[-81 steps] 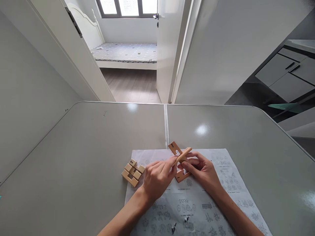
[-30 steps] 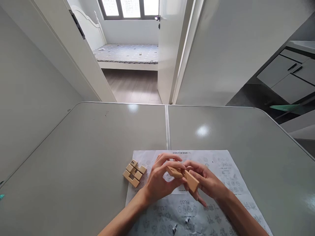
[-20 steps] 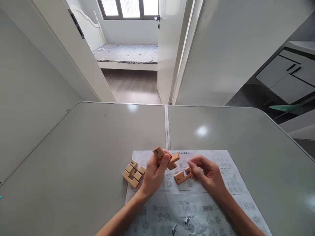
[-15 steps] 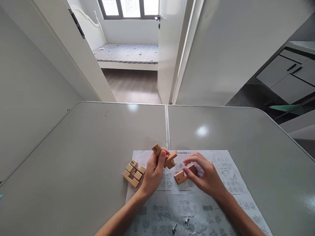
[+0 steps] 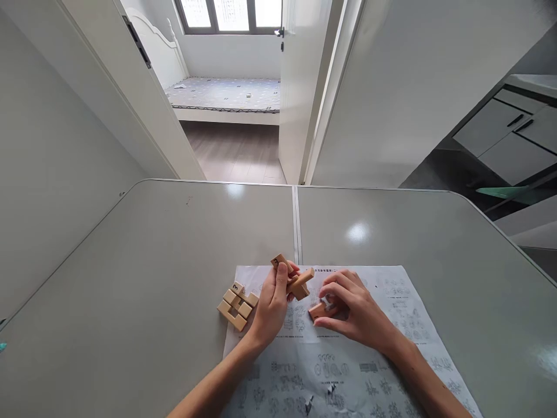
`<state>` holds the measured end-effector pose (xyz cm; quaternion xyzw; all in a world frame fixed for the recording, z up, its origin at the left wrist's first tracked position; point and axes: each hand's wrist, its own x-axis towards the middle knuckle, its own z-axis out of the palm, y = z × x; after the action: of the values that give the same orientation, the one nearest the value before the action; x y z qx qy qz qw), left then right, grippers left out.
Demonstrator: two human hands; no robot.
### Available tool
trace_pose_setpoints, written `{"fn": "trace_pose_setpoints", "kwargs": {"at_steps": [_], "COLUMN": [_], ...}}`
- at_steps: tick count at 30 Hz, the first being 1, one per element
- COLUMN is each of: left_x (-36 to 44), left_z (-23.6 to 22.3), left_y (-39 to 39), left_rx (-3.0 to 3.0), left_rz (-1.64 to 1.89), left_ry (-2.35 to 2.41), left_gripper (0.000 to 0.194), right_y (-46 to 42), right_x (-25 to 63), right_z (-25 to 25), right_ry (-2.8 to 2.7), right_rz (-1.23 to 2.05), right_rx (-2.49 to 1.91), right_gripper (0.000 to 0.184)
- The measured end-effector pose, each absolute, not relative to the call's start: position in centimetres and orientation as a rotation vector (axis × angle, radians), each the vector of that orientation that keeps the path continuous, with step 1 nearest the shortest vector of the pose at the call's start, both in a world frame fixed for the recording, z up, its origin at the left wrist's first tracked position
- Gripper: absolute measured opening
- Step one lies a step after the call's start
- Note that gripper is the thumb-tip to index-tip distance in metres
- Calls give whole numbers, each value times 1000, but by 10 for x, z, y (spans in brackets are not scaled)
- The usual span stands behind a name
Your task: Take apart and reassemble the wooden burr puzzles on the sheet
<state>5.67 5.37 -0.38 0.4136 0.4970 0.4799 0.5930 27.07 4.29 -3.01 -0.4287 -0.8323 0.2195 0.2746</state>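
My left hand (image 5: 273, 296) is closed round several interlocked wooden puzzle pieces (image 5: 300, 283), held above the top of a printed paper sheet. One of these pieces has a dark number on its end. My right hand (image 5: 352, 305) curls its fingers and thumb round another notched wooden puzzle piece (image 5: 317, 312) on the sheet, whose marked end shows while the rest is mostly covered by the fingers. Left of my left hand, a small cluster of wooden puzzle pieces (image 5: 237, 306) lies on the table, one marked 3.
The creased sheet (image 5: 339, 354), covered in small line diagrams, lies on the grey table (image 5: 152, 290). A seam runs across the tabletop to its far edge. Past it stand a white open door (image 5: 300, 87) and a bed (image 5: 226, 96); walls flank the table.
My right hand has closed its fingers over the notched piece, which now shows less and has turned slightly. The pieces in my left hand have shifted and tilted a little.
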Motion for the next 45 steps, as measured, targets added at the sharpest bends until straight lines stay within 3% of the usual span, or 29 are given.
{"fn": "trace_pose_setpoints", "kwargs": {"at_steps": [8, 18, 24, 29, 41, 45], "left_x": [57, 57, 56, 56, 57, 56], "left_z": [-5, -8, -6, -5, -5, -6], "left_y": [54, 55, 54, 53, 52, 52], "left_rx": [940, 940, 938, 962, 982, 995], "left_rz": [1109, 1109, 1088, 1065, 1061, 1057], "left_ry": [1151, 1120, 1102, 1126, 1113, 1125], "left_gripper": [63, 63, 59, 58, 58, 57], "right_y": [42, 45, 38, 38, 38, 39], "right_x": [272, 269, 271, 268, 274, 272], "right_z": [-31, -36, -33, -24, -27, -23], "right_ry": [-2259, -2154, -1681, -1386, -1211, -1105], "right_rz": [610, 725, 1118, 1387, 1482, 1558], "right_rx": [-1160, -1125, -1332, -1257, -1253, -1205], "right_gripper": [39, 19, 40, 43, 52, 45]}}
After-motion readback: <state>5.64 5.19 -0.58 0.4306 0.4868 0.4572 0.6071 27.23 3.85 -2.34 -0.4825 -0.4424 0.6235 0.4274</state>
